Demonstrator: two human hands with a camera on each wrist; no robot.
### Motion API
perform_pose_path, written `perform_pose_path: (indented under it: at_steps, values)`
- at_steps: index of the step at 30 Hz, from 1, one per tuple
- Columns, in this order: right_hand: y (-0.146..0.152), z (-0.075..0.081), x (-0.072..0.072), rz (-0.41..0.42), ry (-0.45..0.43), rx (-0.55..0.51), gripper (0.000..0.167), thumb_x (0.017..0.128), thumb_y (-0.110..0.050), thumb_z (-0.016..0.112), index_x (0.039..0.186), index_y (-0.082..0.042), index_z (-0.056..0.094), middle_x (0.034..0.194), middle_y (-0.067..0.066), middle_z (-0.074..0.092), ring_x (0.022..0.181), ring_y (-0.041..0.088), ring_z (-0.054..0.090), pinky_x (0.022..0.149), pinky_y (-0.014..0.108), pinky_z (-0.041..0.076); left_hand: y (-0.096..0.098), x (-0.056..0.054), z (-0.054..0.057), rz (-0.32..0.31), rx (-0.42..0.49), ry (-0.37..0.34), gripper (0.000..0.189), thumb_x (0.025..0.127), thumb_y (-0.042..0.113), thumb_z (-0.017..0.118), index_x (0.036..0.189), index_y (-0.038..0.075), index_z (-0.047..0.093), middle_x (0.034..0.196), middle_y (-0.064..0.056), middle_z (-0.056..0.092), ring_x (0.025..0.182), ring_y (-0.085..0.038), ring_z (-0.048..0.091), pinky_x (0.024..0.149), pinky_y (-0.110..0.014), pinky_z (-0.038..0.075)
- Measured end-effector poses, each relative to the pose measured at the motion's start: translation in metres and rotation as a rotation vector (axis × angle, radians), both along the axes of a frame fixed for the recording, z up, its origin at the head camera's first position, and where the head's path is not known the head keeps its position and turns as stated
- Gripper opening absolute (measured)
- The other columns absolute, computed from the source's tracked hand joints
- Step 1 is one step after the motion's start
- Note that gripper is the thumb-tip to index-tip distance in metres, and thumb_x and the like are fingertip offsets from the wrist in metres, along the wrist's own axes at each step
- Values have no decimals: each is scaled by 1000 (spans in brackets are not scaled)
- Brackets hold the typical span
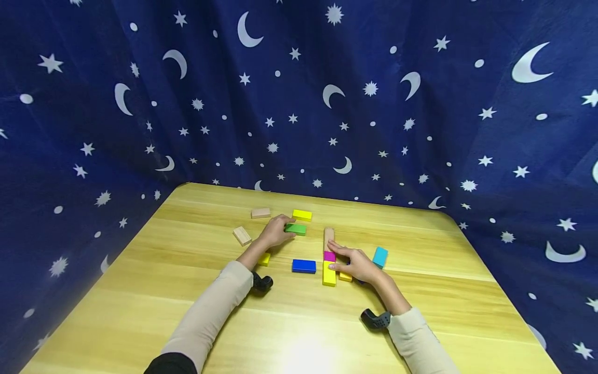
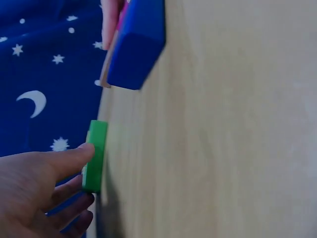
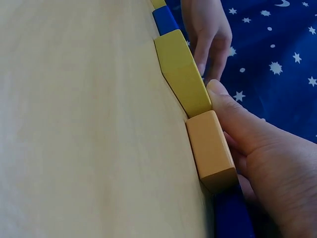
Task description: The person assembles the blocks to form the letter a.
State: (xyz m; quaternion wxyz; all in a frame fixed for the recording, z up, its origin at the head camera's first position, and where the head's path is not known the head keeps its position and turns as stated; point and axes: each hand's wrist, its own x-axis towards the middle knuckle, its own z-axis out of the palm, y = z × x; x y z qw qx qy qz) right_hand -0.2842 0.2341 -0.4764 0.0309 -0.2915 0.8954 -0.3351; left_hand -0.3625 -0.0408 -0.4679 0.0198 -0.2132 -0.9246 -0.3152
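Note:
In the head view my left hand (image 1: 276, 231) pinches one end of a green block (image 1: 296, 229); the left wrist view shows the thumb against the green block (image 2: 97, 156). My right hand (image 1: 358, 263) is over a row of blocks. Its fingertips touch a plain wooden block (image 1: 329, 236), and its thumb touches a yellow block (image 1: 329, 275). Between these two lies a magenta block (image 1: 329, 256). Beneath the right hand an orange block (image 1: 345, 277) shows beside the yellow one, with a dark blue block (image 3: 232, 213) partly hidden next to it.
A blue block (image 1: 303, 266) lies between the hands. A cyan block (image 1: 380, 257) is right of the right hand. Around the left hand are a yellow block (image 1: 302, 215), two plain wooden blocks (image 1: 242, 236) and another yellow block (image 1: 264, 259). A starry curtain (image 1: 299, 104) hangs behind the table (image 1: 187, 218).

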Motion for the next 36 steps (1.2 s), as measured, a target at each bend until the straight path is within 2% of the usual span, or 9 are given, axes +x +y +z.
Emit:
perform_pose_path:
  at_steps: [6, 10, 13, 16, 21, 29, 36]
  values:
    - [0, -1, 0, -4, 11, 9, 65, 85, -38, 64, 139, -9, 42, 143, 8, 36, 129, 33, 34, 102, 48, 30, 5, -6, -11, 35, -27, 25, 39, 81, 16, 72, 117, 3, 63, 117, -14, 59, 110, -30, 51, 94, -39, 40]
    - [-1, -1, 0, 1, 11, 11, 65, 85, -37, 65, 139, -9, 42, 144, 8, 34, 129, 33, 33, 102, 48, 30, 6, 0, -13, 41, 4, 61, 36, 80, 16, 73, 112, 3, 66, 114, -12, 60, 109, -28, 53, 96, -39, 39]
    - [-1, 0, 0, 5, 14, 17, 67, 85, -40, 64, 139, -9, 42, 145, 8, 34, 129, 33, 34, 102, 48, 30, 8, 10, -10, 8, 40, 80, 35, 78, 16, 75, 109, 4, 67, 109, -11, 62, 103, -26, 56, 91, -38, 42]
    - [0, 0, -1, -1, 10, 21, 67, 84, -41, 64, 140, -10, 42, 143, 7, 36, 129, 32, 34, 102, 48, 30, 11, 22, -8, -38, 72, 72, 33, 76, 16, 77, 106, 5, 68, 104, -8, 63, 91, -21, 58, 78, -32, 47]
    - [1, -2, -2, -6, -2, 22, 66, 84, -42, 64, 140, -13, 42, 144, 4, 36, 129, 29, 33, 103, 47, 30, 19, 37, -7, -101, 65, 55, 33, 73, 18, 80, 102, 7, 70, 94, -2, 63, 76, -12, 55, 65, -22, 45]
    - [1, -2, -2, 0, 4, 26, 66, 85, -41, 64, 140, -13, 42, 145, 5, 34, 129, 30, 33, 102, 48, 30, 25, 45, -8, -145, -20, 31, 32, 70, 21, 81, 98, 10, 72, 91, 1, 67, 78, -10, 56, 69, -23, 45]
    - [0, -2, -2, -7, 5, 24, 66, 84, -42, 64, 140, -13, 42, 145, 5, 34, 130, 30, 33, 103, 47, 30, 29, 46, -8, -172, -29, 41, 31, 71, 22, 81, 98, 10, 73, 91, 1, 68, 80, -9, 57, 73, -24, 43]
